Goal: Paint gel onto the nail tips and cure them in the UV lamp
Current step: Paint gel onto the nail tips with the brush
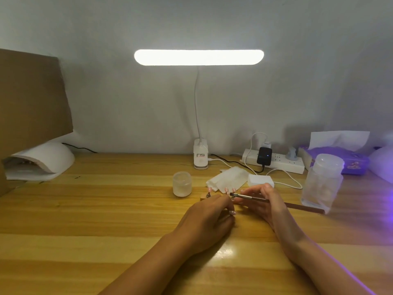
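Just ahead of your left fingers (225, 204), the nail tips (226, 190) stand in a short row on pegs. They rise from a small wooden stand (203, 197), which your left hand (209, 211) grips with its fingers curled over it (only a corner of the block shows past your knuckles). Your right hand (264, 200) pinches the brush (248, 197), and its bristle end sits at the tip nearest your right fingers (253, 191). Whether it actually touches is too fine to tell.

By my reading you are in the painting stage. The tips look pink and glossy, but I cannot say which of them already carry gel. Curing appears to be still ahead, since the stand is on the counter (106, 209) and not in a lamp.

The gel jar (182, 184) sits just beyond and to the left of your left fingers, within easy reach for a dip. A white domed UV lamp (42, 160) waits well off to the left of them, its mouth facing you, and the path across the wood looks open. To the right things are tighter. The clear plastic jar (323, 182) stands right beside the brush's handle end, with cables and the power strip (276, 165) beyond your right fingers. A violet-lit lamp (382, 165) shows at the far right edge, so a carry that way would probably have to skirt the jar.
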{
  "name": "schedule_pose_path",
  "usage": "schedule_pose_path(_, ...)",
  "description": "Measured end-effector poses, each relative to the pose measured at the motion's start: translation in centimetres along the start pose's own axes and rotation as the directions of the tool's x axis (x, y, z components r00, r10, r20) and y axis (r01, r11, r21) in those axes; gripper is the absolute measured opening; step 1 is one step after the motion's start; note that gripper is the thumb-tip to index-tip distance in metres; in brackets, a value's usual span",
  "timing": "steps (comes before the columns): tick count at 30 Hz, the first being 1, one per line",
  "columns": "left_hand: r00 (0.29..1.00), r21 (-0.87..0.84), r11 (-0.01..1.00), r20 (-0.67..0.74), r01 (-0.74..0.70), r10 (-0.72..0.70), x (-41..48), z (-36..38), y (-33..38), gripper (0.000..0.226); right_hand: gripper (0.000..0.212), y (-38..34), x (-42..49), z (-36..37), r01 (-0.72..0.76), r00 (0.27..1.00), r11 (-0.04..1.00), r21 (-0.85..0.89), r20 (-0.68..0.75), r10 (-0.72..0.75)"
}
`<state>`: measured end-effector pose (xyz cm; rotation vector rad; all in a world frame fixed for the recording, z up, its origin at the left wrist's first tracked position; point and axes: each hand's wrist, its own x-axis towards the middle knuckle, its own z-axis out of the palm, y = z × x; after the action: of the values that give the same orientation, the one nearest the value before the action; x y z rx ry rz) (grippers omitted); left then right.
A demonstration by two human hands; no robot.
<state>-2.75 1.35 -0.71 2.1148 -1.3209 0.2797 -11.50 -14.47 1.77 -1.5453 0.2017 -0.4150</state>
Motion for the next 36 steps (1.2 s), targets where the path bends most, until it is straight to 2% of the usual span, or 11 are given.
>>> schedule_pose_path(8,0.992,-0.060,0.993,-0.069,0.098,-0.102,0.2,-0.1,-0.4,0.006,0.060,-0.5,0.1,-0.5,-0.075,0.997,0.994,0.079,-0.022,0.077)
schedule_pose_path(11,0.989,-0.078,0.988,-0.052,0.135,-0.139,0.2,-0.3,-0.5,0.008,0.053,-0.3,0.0,-0.6,-0.068,0.993,0.994,0.090,-0.092,0.077)
schedule_pose_path(15,0.985,-0.107,0.980,-0.018,0.169,-0.172,0.3,-0.3,-0.8,0.006,0.044,-0.3,-0.2,-0.9,-0.101,0.986,0.984,0.144,-0.114,0.118)
schedule_pose_path(19,0.984,-0.128,0.976,-0.011,0.177,-0.180,0.4,-0.2,-1.0,0.005,0.021,-0.2,-0.4,-0.5,-0.020,0.995,0.999,0.050,-0.100,0.025)
schedule_pose_path(22,0.983,-0.133,0.974,-0.009,0.181,-0.184,0.4,-0.2,-1.0,0.007,0.012,-0.1,-0.3,-0.3,0.018,0.995,0.998,-0.053,-0.100,-0.023)
schedule_pose_path(29,0.981,-0.087,0.977,0.005,0.193,-0.193,0.4,-0.2,-0.9,0.009,0.020,0.3,-0.3,-0.1,-0.006,0.996,0.984,-0.178,-0.089,-0.010)
schedule_pose_path(36,0.982,-0.118,0.975,0.003,0.187,-0.188,0.4,-0.2,-0.8,0.010,0.022,0.3,-0.5,0.3,0.089,0.996,0.962,-0.257,0.047,-0.080)
